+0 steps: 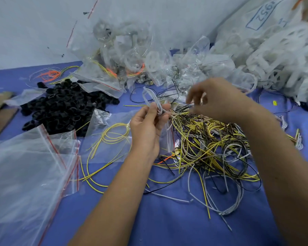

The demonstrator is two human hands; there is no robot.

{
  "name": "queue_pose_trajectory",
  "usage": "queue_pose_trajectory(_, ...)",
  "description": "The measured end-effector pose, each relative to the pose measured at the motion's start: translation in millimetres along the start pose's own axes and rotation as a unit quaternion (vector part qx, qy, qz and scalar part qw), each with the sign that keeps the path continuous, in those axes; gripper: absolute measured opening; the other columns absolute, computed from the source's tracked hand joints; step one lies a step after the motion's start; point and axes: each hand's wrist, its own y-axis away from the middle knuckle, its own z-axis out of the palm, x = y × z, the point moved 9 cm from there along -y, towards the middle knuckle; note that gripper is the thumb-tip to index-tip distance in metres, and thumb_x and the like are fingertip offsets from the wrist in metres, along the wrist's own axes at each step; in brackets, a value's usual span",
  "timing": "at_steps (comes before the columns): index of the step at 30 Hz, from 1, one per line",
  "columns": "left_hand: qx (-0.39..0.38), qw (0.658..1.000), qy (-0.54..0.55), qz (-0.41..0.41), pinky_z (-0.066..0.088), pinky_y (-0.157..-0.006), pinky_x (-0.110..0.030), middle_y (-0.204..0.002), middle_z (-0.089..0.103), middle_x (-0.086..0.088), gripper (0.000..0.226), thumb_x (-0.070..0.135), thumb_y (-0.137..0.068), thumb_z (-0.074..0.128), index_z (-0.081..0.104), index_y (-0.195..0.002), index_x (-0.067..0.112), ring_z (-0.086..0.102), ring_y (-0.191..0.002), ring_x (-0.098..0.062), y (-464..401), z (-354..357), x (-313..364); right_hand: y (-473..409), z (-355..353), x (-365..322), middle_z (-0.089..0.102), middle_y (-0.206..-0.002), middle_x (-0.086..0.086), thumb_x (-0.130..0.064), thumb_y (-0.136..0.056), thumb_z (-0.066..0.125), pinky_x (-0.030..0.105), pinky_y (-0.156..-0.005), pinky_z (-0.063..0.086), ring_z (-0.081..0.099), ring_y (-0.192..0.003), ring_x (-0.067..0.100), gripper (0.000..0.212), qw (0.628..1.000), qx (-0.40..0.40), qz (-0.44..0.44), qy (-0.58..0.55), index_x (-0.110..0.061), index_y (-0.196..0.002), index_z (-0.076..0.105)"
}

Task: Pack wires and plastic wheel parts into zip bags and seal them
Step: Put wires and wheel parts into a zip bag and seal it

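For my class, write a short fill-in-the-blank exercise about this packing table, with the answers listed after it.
1. The left hand holds a looped wire coloured ____.
2. The heap of small rings left of the hands is ____.
3. The table cover is ____.
4. The empty zip bags have seal strips coloured ____.

Answers: white; black; blue; red

One readable mark: "ZS61"-like characters, blue, hand-drawn inside a blue rectangle, on the big white sack (267, 13) top right. It appears upside down and tilted; "ZS" is clear, the remaining digits are uncertain. Faint printed lettering shows on one clear zip bag (68, 137) left of centre, too small to read. No other text, brand or number is legible.
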Motion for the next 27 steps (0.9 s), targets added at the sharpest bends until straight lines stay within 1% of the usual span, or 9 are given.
queue_pose_trajectory(1, -0.005, 1.000, 0.025, -0.010, 0.056, -0.057, -0.014, -0.078, 0.077, -0.010, 0.021, 0.006, -0.105, 0.052, 0.066, -0.090, 0.000, 0.071, -0.061, -0.010, 0, 1, 0, 0, -3, -15, 0.068, -0.078, -0.006, -0.025, -0.083, 0.082, 0.025, -0.064, 0.049, 0.056, -0.062, 0.003, 0.013, 0.995, 0.052, -0.045, -0.077, -0.023, -0.093, 0.074)
queue_pose_trajectory(3, -0.008, 0.998, 0.055, -0.026, 0.054, -0.055, -0.012, -0.076, 0.075, -0.008, 0.020, 0.004, -0.104, 0.051, 0.066, -0.092, 0.000, 0.068, -0.058, -0.009, 1, 3, 1, -3, 6, -33, 0.069, -0.089, -0.005, -0.027, -0.086, 0.079, 0.023, -0.065, 0.048, 0.059, -0.070, 0.009, 0.017, 0.985, 0.049, -0.089, -0.136, -0.021, -0.101, 0.074)
queue_pose_trajectory(6, -0.006, 0.994, 0.095, -0.052, 0.051, -0.050, -0.011, -0.075, 0.074, -0.007, 0.023, 0.006, -0.103, 0.052, 0.068, -0.086, 0.001, 0.064, -0.054, -0.007, 2, 2, 2, -6, 36, -31, 0.068, -0.098, -0.005, -0.023, -0.084, 0.081, 0.025, -0.072, 0.045, 0.061, -0.077, 0.011, 0.032, 0.995, -0.056, -0.082, -0.001, -0.018, -0.115, 0.073)
queue_pose_trajectory(9, -0.006, 0.995, 0.091, -0.047, 0.051, -0.050, -0.011, -0.076, 0.074, -0.007, 0.031, 0.009, -0.104, 0.052, 0.071, -0.080, 0.004, 0.064, -0.054, -0.007, 0, 1, 6, -5, 41, -11, 0.067, -0.076, -0.016, -0.017, -0.085, 0.080, 0.008, -0.062, 0.040, 0.061, -0.070, -0.005, 0.009, 0.996, -0.083, -0.035, 0.005, -0.018, -0.094, 0.080)
queue_pose_trajectory(13, 0.035, 0.998, -0.052, 0.023, 0.054, -0.055, -0.015, -0.077, 0.076, -0.007, 0.025, 0.008, -0.105, 0.053, 0.069, -0.086, 0.005, 0.066, -0.056, -0.009, 1, -5, 10, 1, 11, -9, 0.068, -0.076, -0.010, -0.035, -0.088, 0.076, 0.031, -0.069, 0.053, 0.063, -0.070, 0.011, 0.009, 0.992, 0.080, -0.033, -0.092, -0.026, -0.088, 0.076)
queue_pose_trajectory(16, 0.058, 0.989, -0.107, 0.082, 0.057, -0.059, -0.020, -0.064, 0.070, -0.001, 0.027, 0.009, -0.104, 0.057, 0.067, -0.079, 0.007, 0.066, -0.055, -0.011, 4, -7, 15, 5, 12, -37, 0.072, -0.085, -0.004, -0.046, -0.080, 0.080, 0.020, -0.060, 0.045, 0.061, -0.069, 0.012, 0.027, 0.961, 0.061, -0.093, -0.252, -0.022, -0.092, 0.075)
queue_pose_trajectory(23, 0.043, 0.969, -0.183, 0.158, 0.057, -0.058, -0.025, -0.068, 0.070, -0.004, 0.026, 0.014, -0.104, 0.059, 0.068, -0.082, 0.006, 0.070, -0.057, -0.017, 8, 0, 27, 4, 16, -39, 0.068, -0.067, -0.008, -0.013, -0.085, 0.079, 0.014, -0.061, 0.043, 0.061, -0.062, 0.009, 0.010, 0.951, 0.124, -0.063, -0.277, -0.016, -0.078, 0.073)
queue_pose_trajectory(25, 0.044, 0.968, -0.194, 0.152, 0.057, -0.059, -0.028, -0.075, 0.071, -0.007, 0.029, 0.021, -0.106, 0.055, 0.068, -0.086, 0.004, 0.069, -0.060, -0.019, 7, 1, 26, 4, 12, -29, 0.068, -0.067, -0.005, -0.013, -0.089, 0.074, 0.023, -0.061, 0.047, 0.061, -0.062, 0.010, 0.011, 0.948, 0.171, -0.017, -0.268, -0.015, -0.079, 0.071)
queue_pose_trajectory(27, 0.049, 0.962, -0.240, 0.123, 0.059, -0.065, -0.037, -0.082, 0.073, -0.009, 0.033, 0.028, -0.108, 0.051, 0.066, -0.089, 0.006, 0.069, -0.066, -0.023, 5, -2, 17, 5, 12, -5, 0.066, -0.068, 0.005, -0.013, -0.094, 0.069, 0.031, -0.060, 0.050, 0.062, -0.062, 0.018, 0.014, 0.904, 0.222, 0.076, -0.357, -0.011, -0.080, 0.068)
